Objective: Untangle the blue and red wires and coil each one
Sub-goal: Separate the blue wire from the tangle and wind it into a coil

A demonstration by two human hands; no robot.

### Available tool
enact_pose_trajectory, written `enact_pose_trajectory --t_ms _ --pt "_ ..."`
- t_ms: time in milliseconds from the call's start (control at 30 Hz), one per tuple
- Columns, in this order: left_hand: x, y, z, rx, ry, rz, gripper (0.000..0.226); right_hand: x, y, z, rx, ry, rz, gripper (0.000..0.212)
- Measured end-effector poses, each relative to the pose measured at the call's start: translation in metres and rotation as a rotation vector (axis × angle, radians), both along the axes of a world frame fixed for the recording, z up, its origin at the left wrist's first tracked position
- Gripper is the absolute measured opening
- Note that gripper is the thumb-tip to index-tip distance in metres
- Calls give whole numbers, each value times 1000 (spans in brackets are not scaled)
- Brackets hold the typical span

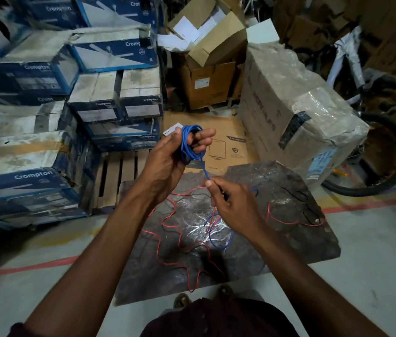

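My left hand (167, 161) is raised and holds a coil of the blue wire (188, 143) looped around its fingers. A taut stretch of that wire runs down to my right hand (233, 205), which pinches it between thumb and fingers. Below my right hand the loose blue tail hangs in a loop over the slab. The red wire (167, 229) lies uncoiled in wavy bends across the dark stone slab (277, 246), partly crossing the blue tail. A thin black wire (307, 212) lies at the slab's right side.
Stacked blue and white boxes (46, 117) fill the left. Brown cartons (296, 113) stand behind and to the right. A bicycle wheel (386, 154) sits at far right. A flat cardboard sheet (226, 144) lies beyond the slab. My feet (182, 300) stand at its near edge.
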State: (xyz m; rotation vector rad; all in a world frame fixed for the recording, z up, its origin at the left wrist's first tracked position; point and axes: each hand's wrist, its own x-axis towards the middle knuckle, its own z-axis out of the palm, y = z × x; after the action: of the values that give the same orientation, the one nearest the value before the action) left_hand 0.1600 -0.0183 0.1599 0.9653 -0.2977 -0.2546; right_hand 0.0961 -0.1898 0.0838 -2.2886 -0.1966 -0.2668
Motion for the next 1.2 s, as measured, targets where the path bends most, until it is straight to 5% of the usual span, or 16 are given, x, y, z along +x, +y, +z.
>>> enact_pose_trajectory --t_ms 267,333,467,600,767,967,1200 --pt "12 -11 9 4 33 150 39 -24 -12 11 -256 35 71 52" --pt "16 -11 12 81 13 208 38 -35 -10 24 -350 4 148 41" --pt "17 -9 16 422 -149 294 36 -49 -9 63 -453 -125 200 20" --pt "10 -9 6 876 -478 353 33 -36 -15 110 -480 -216 234 28" --pt "-11 -4 7 1019 -632 222 29 5 -38 145 -357 -437 131 19" --pt "-31 6 13 752 -407 -133 38 47 -51 147 -147 -402 106 17" --pt "-32 9 35 227 -199 -169 44 59 -35 94 105 -203 110 21"
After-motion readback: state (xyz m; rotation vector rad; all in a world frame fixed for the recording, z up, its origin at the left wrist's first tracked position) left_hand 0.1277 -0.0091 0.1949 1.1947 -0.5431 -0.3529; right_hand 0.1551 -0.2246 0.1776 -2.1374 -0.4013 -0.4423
